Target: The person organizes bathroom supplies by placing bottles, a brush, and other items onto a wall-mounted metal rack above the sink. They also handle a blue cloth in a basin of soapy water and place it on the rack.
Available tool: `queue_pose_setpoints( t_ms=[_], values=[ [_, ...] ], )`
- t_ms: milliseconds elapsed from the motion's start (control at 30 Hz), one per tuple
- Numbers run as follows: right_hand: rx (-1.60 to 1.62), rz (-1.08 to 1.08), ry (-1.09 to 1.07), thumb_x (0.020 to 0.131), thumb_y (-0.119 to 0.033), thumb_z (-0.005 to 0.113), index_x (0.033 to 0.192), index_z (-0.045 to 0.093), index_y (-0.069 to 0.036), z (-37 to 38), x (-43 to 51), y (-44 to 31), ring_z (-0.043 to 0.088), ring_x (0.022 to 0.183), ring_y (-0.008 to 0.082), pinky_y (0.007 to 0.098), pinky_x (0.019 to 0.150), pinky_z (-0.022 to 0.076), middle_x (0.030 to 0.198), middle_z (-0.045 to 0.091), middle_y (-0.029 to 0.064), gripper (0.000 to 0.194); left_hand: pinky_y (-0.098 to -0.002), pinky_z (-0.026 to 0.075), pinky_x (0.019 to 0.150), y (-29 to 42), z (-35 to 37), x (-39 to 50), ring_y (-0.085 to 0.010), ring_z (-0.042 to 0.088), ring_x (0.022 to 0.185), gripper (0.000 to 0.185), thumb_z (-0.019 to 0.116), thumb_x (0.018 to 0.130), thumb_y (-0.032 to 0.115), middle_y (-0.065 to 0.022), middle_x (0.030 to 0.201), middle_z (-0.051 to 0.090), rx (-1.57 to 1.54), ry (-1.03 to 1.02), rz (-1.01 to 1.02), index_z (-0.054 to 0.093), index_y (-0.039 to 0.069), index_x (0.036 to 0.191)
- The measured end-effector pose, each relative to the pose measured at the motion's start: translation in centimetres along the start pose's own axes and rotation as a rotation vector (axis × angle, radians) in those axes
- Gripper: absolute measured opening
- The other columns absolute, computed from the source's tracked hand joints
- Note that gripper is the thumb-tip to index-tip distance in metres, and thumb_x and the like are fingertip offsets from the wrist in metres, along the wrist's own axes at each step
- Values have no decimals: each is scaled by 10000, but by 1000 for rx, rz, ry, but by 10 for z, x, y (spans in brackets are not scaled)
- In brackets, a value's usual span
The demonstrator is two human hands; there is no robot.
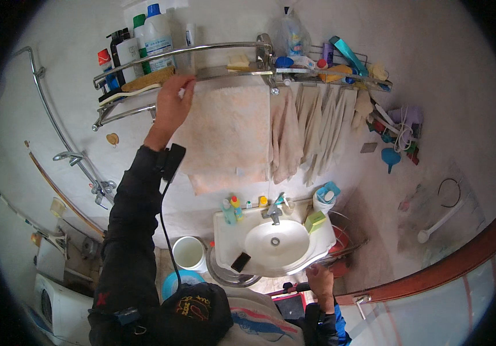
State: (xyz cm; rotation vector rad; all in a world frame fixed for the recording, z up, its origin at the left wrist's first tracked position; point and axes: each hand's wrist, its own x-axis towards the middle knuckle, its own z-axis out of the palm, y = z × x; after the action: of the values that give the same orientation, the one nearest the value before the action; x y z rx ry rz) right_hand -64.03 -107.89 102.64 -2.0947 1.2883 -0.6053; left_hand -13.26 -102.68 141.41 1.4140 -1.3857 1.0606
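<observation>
My left hand [173,101] is raised to the chrome wall shelf [219,48]. Its fingers are bent at the shelf's front edge, beside a brush with tan bristles [150,79] and below a clear cup [185,62] with a white tube standing in it. The fingertips are partly hidden, so I cannot tell if they grip anything. My right hand [320,282] hangs low, fingers curled, by the front right rim of the white washbasin [230,233]. A black bar [297,287] lies just left of it; whether the hand touches it is unclear. A dark phone-like object [241,262] rests on the basin's front left corner.
Bottles [157,39] crowd the shelf's left end. A large towel [230,129] and several cloths [312,129] hang below. A white bucket [189,254] and a blue basin [174,283] stand on the floor. A shower rail [51,104] runs along the left wall; a brown door frame [459,255] curves at right.
</observation>
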Motion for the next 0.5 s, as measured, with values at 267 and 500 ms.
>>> queue_pose_setpoints(
  t_ms=[267, 500],
  values=[
    [88, 42, 61, 834, -280, 723, 945, 712, -34, -7, 2, -1, 722, 786, 314, 412, 710, 567, 843, 724, 170, 270, -437, 517, 783, 9, 58, 31, -356, 642, 875, 159, 625, 911, 136, -141, 929, 685, 59, -164, 101, 725, 68, 1015],
    [158, 34, 108, 855, -270, 710, 921, 717, -25, -6, 3, 1, 722, 757, 298, 388, 683, 561, 813, 720, 164, 255, -423, 529, 887, -20, 102, 64, -357, 651, 999, 264, 624, 901, 206, -147, 1081, 693, 245, -531, -132, 722, 139, 1137]
  ],
)
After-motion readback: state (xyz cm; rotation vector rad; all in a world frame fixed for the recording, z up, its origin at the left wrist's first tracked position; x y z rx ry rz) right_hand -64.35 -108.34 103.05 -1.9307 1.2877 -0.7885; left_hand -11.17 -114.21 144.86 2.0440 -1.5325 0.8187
